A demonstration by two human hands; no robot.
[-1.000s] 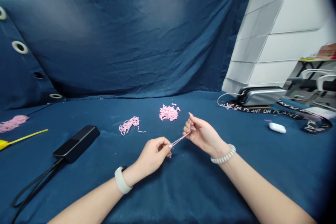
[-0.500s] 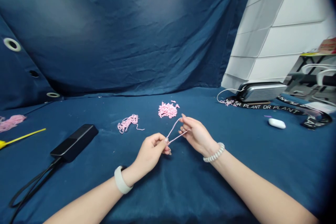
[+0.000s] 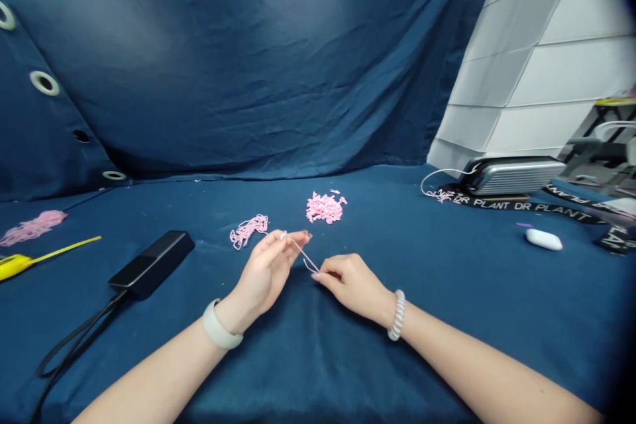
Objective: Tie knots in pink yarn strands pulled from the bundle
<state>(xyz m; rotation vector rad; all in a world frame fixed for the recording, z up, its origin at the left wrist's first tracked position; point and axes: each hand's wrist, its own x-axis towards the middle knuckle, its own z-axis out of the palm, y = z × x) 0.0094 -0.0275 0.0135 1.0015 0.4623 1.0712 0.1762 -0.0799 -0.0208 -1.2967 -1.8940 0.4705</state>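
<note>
A pale pink strand of yarn [image 3: 305, 254] stretches between my two hands over the blue cloth. My left hand [image 3: 271, 265] grips one part of it between thumb and fingers, with the other fingers partly extended. Lower and to the right, my right hand [image 3: 355, 285] pinches the strand between thumb and forefinger, and a short bit of it curves out beside the fingertips. Just behind my left hand lies a loose tangle of pink yarn [image 3: 247, 230]. Farther back rests a heap of small pink knotted pieces [image 3: 324, 207].
To the left are a black box [image 3: 152, 262] with cables, a yellow-handled tool [image 3: 14, 266] and a pink yarn bundle [image 3: 36, 226]. At right sit a white case [image 3: 543, 239], a silver ribbed device [image 3: 521, 176] and a black lettered strap [image 3: 517, 205]. A blue curtain [image 3: 248, 66] hangs behind.
My left hand has risen and turned palm inward, while my right hand has come down with its palm turned downward. The wide loop between them is now a short stretch of yarn.
</note>
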